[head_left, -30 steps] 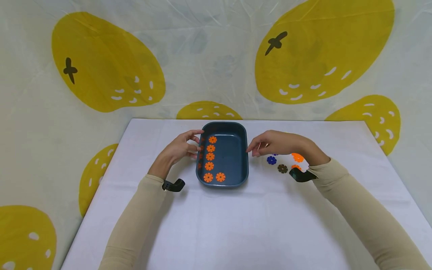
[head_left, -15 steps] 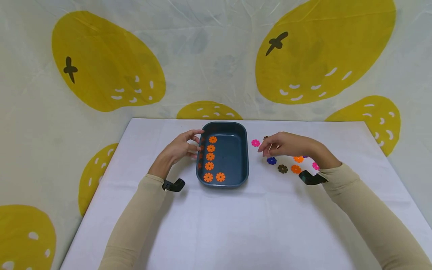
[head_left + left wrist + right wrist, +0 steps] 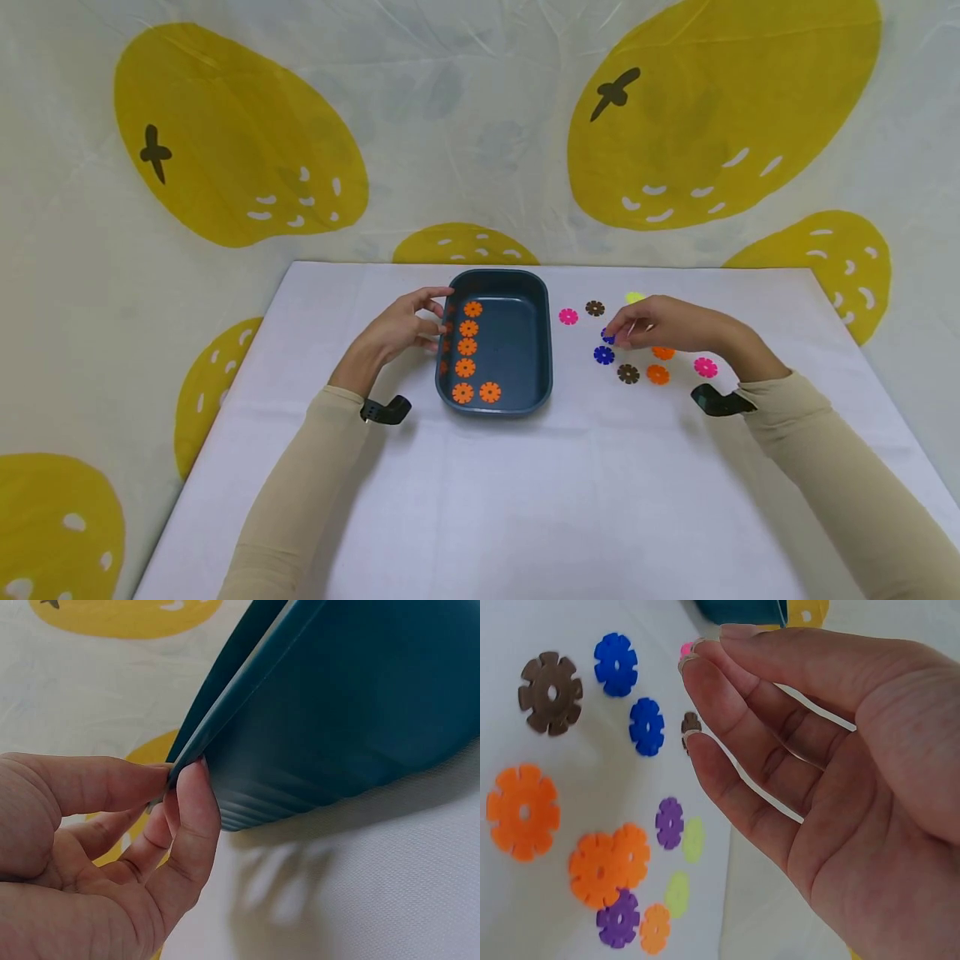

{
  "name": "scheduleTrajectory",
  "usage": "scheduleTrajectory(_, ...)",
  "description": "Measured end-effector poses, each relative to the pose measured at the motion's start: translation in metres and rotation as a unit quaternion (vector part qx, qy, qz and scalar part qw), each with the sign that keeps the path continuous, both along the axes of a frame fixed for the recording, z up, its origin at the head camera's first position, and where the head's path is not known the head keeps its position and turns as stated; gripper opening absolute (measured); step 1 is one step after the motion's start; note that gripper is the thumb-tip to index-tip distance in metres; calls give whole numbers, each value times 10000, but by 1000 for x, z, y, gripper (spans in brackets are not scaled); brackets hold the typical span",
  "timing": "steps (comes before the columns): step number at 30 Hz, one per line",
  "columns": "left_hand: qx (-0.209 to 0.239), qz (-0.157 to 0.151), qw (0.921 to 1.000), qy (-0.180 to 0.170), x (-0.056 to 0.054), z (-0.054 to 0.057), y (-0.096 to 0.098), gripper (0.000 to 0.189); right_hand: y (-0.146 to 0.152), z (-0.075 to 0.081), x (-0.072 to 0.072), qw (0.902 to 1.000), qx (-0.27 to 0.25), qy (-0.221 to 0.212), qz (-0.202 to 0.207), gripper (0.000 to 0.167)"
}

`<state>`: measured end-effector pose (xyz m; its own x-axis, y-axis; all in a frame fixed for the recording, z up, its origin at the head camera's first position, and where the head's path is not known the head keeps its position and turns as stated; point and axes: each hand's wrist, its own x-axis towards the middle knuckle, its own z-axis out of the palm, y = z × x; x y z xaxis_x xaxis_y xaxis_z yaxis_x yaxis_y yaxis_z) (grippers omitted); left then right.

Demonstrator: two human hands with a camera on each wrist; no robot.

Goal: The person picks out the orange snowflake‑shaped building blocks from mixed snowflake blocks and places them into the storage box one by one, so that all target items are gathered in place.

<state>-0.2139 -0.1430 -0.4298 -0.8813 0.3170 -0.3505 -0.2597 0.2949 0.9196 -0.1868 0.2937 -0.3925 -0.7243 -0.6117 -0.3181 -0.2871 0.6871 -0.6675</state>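
A dark blue rectangular tray point(image 3: 517, 358) stands near the far edge of the table, with several orange notched discs point(image 3: 465, 367) along its left side and front. My left hand point(image 3: 401, 327) pinches the tray's left rim between thumb and fingers, as the left wrist view shows on the rim point(image 3: 247, 686). To the right of the tray, my right hand point(image 3: 667, 323) hovers over loose flower-shaped discs. Its fingers are loosely bent and hold nothing. Blue discs point(image 3: 616, 665), a brown disc point(image 3: 534, 701) and orange discs point(image 3: 592, 862) lie beneath it.
A pink disc point(image 3: 568, 317) and a brown disc point(image 3: 595, 308) lie between tray and right hand. Another pink disc point(image 3: 706, 367) is near the right wrist. Purple discs point(image 3: 617, 922) and yellow discs point(image 3: 677, 894) lie further over. Patterned cloth point(image 3: 480, 150) hangs behind the table.
My right hand has moved right, away from the tray's right rim to above the loose discs, uncovering pink and brown ones. My left hand and the tray stay put.
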Motion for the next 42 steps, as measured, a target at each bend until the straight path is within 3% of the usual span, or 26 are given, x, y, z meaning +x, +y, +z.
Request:
scheduleTrajectory(17,38,-30,10000,10,0,-2,-1,73,41,-16,5,9981,349,102,-506,29)
scheduleTrajectory(26,49,0,10000,-38,-2,-4,-2,72,58,-27,2,9974,271,152,-647,28)
scheduleTrajectory(42,91,-29,9999,-59,0,1,-2,72,63,-34,-3,9922,892,155,-861,26)
